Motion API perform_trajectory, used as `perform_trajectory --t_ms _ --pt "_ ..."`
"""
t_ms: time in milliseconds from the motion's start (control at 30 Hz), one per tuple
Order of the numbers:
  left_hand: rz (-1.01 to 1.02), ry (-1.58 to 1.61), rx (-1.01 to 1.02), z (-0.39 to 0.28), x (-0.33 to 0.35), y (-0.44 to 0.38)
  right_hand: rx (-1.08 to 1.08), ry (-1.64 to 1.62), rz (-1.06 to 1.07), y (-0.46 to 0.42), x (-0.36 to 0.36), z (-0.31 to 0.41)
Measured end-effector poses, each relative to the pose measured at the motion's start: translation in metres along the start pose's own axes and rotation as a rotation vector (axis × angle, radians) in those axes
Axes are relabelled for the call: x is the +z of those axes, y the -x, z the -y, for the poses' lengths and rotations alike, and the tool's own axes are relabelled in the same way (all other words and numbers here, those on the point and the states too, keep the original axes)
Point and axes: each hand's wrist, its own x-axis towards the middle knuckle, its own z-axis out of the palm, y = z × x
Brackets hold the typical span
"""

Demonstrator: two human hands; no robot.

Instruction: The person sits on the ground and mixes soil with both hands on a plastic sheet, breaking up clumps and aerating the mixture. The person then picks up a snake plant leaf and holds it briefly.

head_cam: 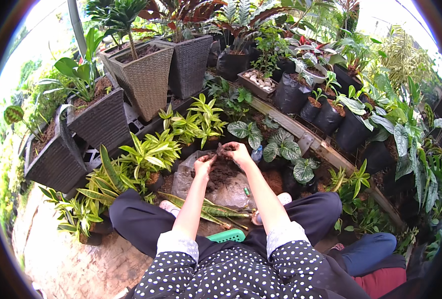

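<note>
My left hand (205, 164) and my right hand (236, 152) are close together, fingers bent around a dark, soil-covered clump (219, 151) held between them. Dark loose soil (221, 175) lies below the hands on a clear plastic sheet or bag (182, 182). A small green object (246, 191) rests on the plastic at the right. Nearer to my body, long cut snake plant leaves (221, 211) lie on the ground between my shoes. A green perforated plastic item (226, 236) is partly hidden by my clothes. Whether both hands grip the clump equally cannot be told.
Yellow-green potted plants (151, 153) stand at the left, before tall textured planters (142, 80). Silver-veined plants (281, 148) and a plastic bottle (257, 154) are at the right. A metal rail (293, 128) runs behind them, beside black grow bags (292, 95). Another person's leg (370, 252) is at lower right.
</note>
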Motion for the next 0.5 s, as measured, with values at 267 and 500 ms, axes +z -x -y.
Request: perform_trajectory --t_ms 267,500 --pt "0.231 0.326 0.039 -0.011 0.016 0.005 -0.031 0.039 0.034 -0.007 0.002 -0.008" --pt "0.084 -0.053 0.204 0.0 -0.003 -0.022 0.014 0.211 -0.034 -0.026 -0.006 -0.03"
